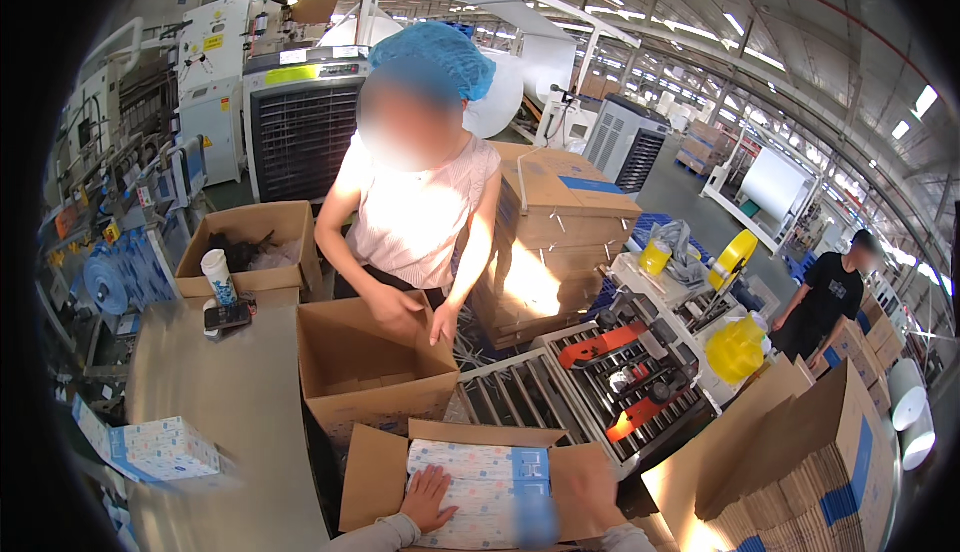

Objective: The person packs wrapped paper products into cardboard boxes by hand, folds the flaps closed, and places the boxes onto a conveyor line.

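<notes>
An open cardboard box (377,472) stands right in front of me, its flaps folded outward. White packs with a pastel print and blue ends (480,467) fill it, some kind of wrapped paper goods. Flat on the left packs lies my left hand (430,499), fingers spread. My right hand (597,500) is over the right flap (575,467); motion smears its fingers, so I cannot see whether it grips the flap. Beyond my box, a co-worker in a blue hair cover has both hands (415,317) at the far edge of an open, taller cardboard box (375,407).
A metal table (215,382) at left bears a pack, a cup (216,270) and a phone (230,316). Right of the boxes runs a roller conveyor (510,392) with a taping machine (630,377). Flattened cartons (800,482) stand at near right. Another person (825,297) stands farther right.
</notes>
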A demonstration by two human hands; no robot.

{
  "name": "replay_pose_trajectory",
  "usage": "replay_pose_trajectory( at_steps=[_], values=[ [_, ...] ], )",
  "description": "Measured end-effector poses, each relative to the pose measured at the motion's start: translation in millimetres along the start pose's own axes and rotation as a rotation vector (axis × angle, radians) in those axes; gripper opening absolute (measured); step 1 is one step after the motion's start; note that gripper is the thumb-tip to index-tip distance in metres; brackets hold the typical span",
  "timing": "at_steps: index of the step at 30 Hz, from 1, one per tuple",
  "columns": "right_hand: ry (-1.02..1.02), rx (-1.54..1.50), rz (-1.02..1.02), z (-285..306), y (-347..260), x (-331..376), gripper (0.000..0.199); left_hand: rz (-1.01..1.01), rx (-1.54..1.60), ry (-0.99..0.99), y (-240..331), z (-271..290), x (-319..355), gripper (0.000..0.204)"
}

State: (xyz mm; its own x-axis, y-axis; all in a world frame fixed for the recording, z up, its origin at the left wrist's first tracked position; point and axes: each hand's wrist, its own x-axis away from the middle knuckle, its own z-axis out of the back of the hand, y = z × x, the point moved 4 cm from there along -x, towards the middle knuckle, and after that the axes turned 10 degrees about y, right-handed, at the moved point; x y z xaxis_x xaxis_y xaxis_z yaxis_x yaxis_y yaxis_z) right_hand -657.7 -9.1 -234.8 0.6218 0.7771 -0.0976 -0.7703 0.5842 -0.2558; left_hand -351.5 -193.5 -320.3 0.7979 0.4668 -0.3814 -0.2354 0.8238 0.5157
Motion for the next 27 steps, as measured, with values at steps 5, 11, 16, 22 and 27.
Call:
replay_pose_trajectory(
  at_steps=[5, 11, 16, 22, 27],
  values=[
    [-0.422, -1.129, -0.588, -13, 47, 42, 0.042, 0.124, -0.103, 0.018, -11, 1, 13, 0.065],
    [-0.250, -0.417, 0.024, -70, 59, -94, 0.041, 0.630, -0.658, 0.512, 2, 81, 12, 0.078],
    [-0.276, -0.370, 0.258, -52, 35, -157, 0.049, 1.502, -0.427, 0.515, -44, 55, 154, 0.095],
    [-0.105, -0.052, 0.237, 20, 85, -155, 0.052, 0.715, 0.441, 0.047, 116, 5, -54, 0.088],
    [-0.532, 0.062, 0.262, -50, 90, -130, 0.069, 0.325, -0.194, -0.752, 166, -103, -137, 0.118]
  ],
)
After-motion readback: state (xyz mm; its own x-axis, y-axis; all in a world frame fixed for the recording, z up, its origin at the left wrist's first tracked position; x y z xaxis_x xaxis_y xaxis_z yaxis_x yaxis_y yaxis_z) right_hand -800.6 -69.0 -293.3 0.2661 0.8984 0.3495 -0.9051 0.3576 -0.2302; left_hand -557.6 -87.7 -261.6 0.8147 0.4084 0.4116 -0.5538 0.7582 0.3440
